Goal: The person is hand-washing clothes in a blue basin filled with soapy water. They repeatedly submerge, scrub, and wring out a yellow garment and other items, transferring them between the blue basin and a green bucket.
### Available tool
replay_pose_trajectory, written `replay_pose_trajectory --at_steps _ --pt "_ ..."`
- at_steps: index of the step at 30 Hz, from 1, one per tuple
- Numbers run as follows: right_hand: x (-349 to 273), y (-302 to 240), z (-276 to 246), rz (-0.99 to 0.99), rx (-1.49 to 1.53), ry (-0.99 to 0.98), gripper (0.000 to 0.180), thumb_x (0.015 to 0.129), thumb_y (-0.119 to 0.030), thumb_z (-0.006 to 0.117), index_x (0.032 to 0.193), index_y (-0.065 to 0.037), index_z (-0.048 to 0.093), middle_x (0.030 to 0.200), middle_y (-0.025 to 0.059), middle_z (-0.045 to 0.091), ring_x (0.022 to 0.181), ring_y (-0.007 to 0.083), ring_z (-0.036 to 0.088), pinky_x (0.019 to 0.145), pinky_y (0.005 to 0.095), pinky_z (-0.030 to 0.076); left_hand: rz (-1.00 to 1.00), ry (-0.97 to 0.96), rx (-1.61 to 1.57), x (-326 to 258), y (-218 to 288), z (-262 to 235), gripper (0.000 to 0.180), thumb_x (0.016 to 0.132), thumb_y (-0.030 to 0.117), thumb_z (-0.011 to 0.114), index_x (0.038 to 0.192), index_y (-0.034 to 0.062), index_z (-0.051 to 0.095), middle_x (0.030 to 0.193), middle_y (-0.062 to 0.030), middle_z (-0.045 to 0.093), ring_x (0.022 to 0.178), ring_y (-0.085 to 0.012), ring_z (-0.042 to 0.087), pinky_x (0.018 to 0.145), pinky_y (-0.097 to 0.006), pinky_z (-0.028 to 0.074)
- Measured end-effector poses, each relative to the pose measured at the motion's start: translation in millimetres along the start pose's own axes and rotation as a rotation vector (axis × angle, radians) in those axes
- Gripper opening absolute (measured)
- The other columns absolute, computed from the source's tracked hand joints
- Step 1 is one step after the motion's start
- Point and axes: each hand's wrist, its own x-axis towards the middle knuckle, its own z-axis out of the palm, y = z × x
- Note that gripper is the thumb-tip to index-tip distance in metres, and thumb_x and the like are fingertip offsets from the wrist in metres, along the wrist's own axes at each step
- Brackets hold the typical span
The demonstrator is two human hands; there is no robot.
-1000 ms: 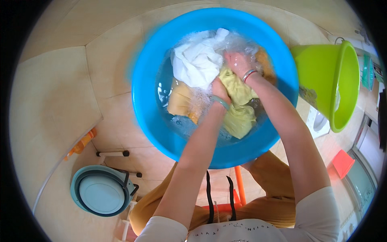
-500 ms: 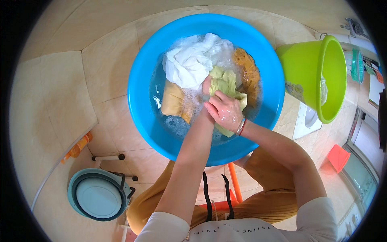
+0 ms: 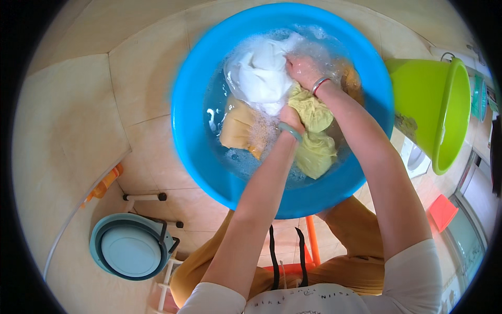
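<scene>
Both forearms come up bare from the lower edge, the short sleeves of a white top ending above the elbows. A line of small dark print runs across the top's chest (too bent by the lens to make out). The left hand [image 3: 291,117] carries a pale green bangle at the wrist, smooth and rounded. The right hand [image 3: 301,68] wears a thinner bracelet, silvery with a reddish tint. Below the arms, mustard-yellow trousers cover the bent legs.

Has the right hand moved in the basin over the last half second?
Yes. The right hand went from mid-basin toward the blue basin's far rim, onto the white cloth.
</scene>
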Motion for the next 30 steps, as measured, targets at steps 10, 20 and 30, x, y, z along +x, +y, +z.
replay_pose_trajectory --at_steps 10,20,30 --pt "-91 -64 -26 -0.068 0.056 -0.043 0.027 0.091 -0.027 0.059 0.108 -0.010 0.049 0.100 0.0114 0.061 0.086 0.0286 0.061 0.076 0.0394 0.049 0.474 -0.917 -0.145 26 -10 -21 0.041 0.099 0.038 0.041 0.121 0.0065 0.056 0.117 -0.0070 0.062 0.105 -0.0225 0.060 0.087 -0.038 0.051" --pt "-115 -50 -4 -0.279 0.147 0.340 0.020 0.088 -0.021 0.058 0.074 -0.006 0.058 0.072 0.0084 0.061 0.054 0.0261 0.060 0.048 0.0382 0.049 -0.073 -0.403 -0.143 11 1 -7 0.040 0.099 0.033 0.039 0.123 0.0053 0.054 0.115 -0.0118 0.062 0.102 -0.0269 0.061 0.086 -0.040 0.053" --pt "-1 0 -14 0.042 -0.118 -0.089 0.032 0.093 -0.032 0.047 0.102 -0.009 0.067 0.100 0.0227 0.066 0.089 0.0348 0.066 0.084 0.0493 0.051 0.030 0.039 0.049 -14 1 18 0.038 0.100 0.031 0.039 0.126 0.0077 0.054 0.119 -0.0092 0.062 0.103 -0.0245 0.063 0.091 -0.042 0.052"
